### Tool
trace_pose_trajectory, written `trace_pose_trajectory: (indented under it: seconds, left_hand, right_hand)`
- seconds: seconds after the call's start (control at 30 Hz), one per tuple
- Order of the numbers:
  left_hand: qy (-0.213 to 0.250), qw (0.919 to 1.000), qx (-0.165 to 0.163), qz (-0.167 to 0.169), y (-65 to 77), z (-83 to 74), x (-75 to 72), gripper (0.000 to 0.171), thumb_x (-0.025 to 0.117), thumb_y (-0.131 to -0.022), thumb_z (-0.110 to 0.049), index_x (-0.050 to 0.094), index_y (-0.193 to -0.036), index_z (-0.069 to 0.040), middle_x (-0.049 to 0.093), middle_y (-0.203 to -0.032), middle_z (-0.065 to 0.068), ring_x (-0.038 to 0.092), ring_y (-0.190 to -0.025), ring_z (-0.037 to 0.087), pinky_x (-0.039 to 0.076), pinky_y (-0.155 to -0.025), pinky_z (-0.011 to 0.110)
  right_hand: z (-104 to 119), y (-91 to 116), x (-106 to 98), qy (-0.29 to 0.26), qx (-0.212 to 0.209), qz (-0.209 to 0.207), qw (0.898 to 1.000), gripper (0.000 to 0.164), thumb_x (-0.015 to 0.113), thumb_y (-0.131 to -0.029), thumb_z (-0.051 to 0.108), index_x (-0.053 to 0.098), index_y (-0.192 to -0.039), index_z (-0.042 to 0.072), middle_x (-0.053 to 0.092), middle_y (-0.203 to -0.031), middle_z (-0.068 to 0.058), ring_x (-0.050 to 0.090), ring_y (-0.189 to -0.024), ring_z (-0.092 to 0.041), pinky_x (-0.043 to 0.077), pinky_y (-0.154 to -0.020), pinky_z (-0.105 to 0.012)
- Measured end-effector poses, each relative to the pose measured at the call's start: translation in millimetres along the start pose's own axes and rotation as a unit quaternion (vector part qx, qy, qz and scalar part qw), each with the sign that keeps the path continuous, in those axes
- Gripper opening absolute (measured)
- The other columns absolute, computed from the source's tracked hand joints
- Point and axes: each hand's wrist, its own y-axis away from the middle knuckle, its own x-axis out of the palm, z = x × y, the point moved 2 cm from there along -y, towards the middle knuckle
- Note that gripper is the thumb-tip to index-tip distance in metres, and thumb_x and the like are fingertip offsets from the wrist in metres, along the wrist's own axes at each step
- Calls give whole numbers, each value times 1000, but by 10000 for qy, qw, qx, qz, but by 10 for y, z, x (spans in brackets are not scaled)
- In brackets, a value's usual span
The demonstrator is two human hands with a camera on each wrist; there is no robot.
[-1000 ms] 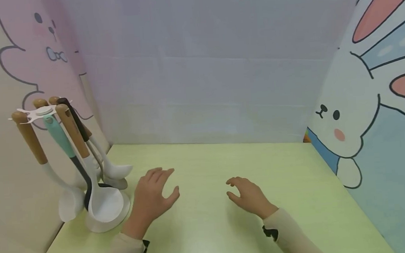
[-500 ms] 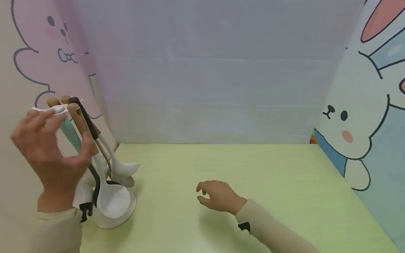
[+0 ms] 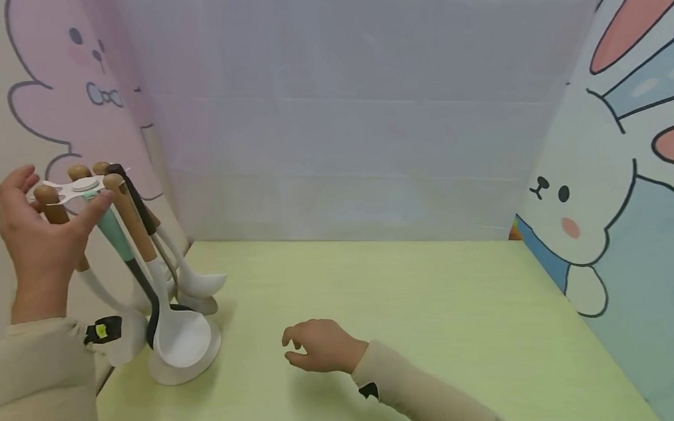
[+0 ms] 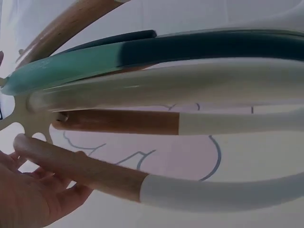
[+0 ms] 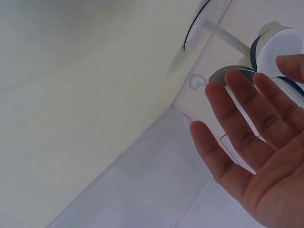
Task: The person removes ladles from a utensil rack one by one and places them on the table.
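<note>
Left hand (image 3: 45, 234) spread around the top of the utensil rack (image 3: 85, 184), on the table (image 3: 414, 303)'s left; right hand (image 3: 326, 347) loose, holding nothing; likely taking hold; next needs a firm grip.

The tabletop (image 3: 437, 295) is flat and a pale yellow-green, like a light lime. A white stand (image 3: 85, 184) sits right on it, near the left edge. Its round foot (image 3: 172, 376) touches the top, and a soft shadow lies beside it.
</note>
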Motion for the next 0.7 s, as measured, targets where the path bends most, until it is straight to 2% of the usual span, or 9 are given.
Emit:
trace_pose_trajectory:
  seconds: [0.1,0.2,0.27,0.4,0.43,0.57,0.7]
  left_hand:
    - [441,9989,-33,147,-52,49,71,80,75,-87,-29,28,-151,-30,40,-139,-10,44,-122,5,36,-108,23]
    - [1049,9945,-17,73,-67,55,117,72,77,-86,-19,36,-144,-27,44,-128,-13,50,-115,5,42,-102,20]
    - [1841,9829,18,-30,-71,53,139,67,78,-82,-7,42,-136,-22,49,-127,-8,52,-114,8,43,-98,17]
    - [2965,9549,-36,-168,-73,52,168,65,80,-76,5,46,-127,-15,51,-126,-1,53,-116,12,44,-95,16]
    - [3109,9502,-65,-210,-73,54,176,65,80,-74,6,46,-125,-14,51,-125,0,53,-117,12,44,-96,16]
    - [3323,9422,-134,-409,-77,48,210,62,82,-71,8,47,-118,-12,50,-122,1,54,-118,14,45,-97,19]
    - [3621,9309,-20,-469,-61,23,251,62,82,-67,13,49,-113,-10,50,-119,4,57,-115,17,48,-93,19]
  right_hand:
    - [34,-26,22,33,-50,77,10000,20,64,-96,26,70,-112,16,70,-94,7,59,-74,0,43,-61,-14]
    - [18,-11,34,-43,-39,112,9999,20,63,-96,26,70,-112,16,69,-95,7,59,-76,0,43,-63,-14]
    - [-21,17,31,-131,16,95,9999,19,64,-96,26,70,-112,16,70,-96,7,60,-78,-1,44,-64,-15]
    - [-143,85,-7,-271,167,-32,9995,18,65,-96,24,69,-111,15,70,-95,5,62,-81,-4,47,-66,-17]
    - [-175,103,-23,-297,194,-80,9993,18,65,-96,24,69,-111,14,70,-95,5,63,-81,-4,47,-66,-18]
    - [-296,190,-109,-462,278,-281,9982,19,64,-96,22,69,-111,11,70,-95,3,64,-82,-7,48,-66,-19]
    - [-418,305,-228,-642,348,-549,9958,16,63,-96,19,69,-108,11,70,-92,2,64,-79,-10,48,-64,-21]
